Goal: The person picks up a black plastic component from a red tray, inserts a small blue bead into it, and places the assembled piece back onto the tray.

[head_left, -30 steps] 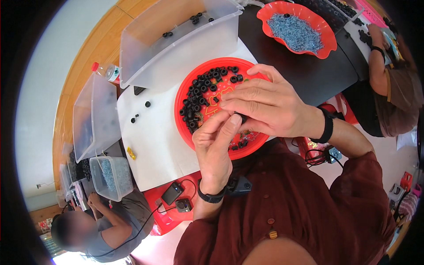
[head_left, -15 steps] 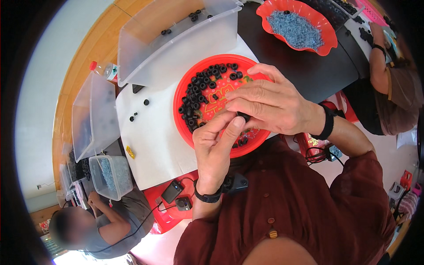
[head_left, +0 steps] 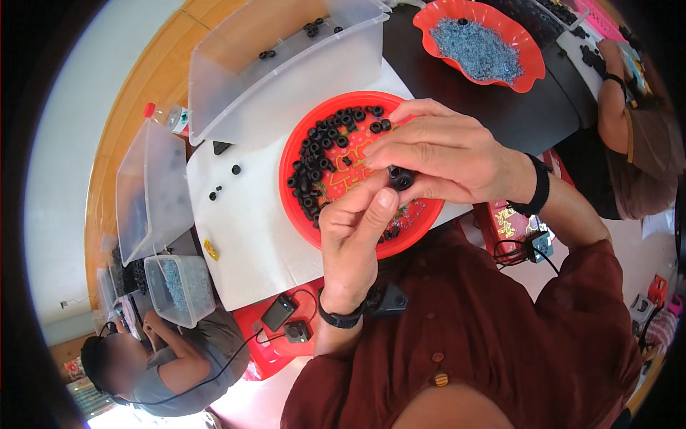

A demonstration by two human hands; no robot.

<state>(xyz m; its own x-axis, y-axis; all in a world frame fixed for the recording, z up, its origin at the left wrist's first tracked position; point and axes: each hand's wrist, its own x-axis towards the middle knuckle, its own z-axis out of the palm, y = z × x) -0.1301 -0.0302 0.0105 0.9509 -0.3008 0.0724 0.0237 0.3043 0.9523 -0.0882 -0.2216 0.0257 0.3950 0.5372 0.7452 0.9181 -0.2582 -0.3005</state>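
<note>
Over the round red tray, my right hand grips a small black ring-shaped part between thumb and fingers. Its other fingers stretch out across the tray. My left hand is pinched, with its thumb tip right beside that part; what lies between its fingertips, if anything, is hidden. Several similar black parts are heaped along the tray's left and far side. A few more lie at its near edge, partly behind my hands. The tray has a yellow printed pattern.
A large clear bin with a few black parts stands behind the tray. A scalloped red dish of blue-grey bits is at the far right. Loose black parts and a yellow scrap lie on the white sheet. People sit on both sides.
The black part shows more fully now, its hole turned into view in my right fingers. My left fingertips have shifted slightly down and away from it. The person at left has raised their head.
</note>
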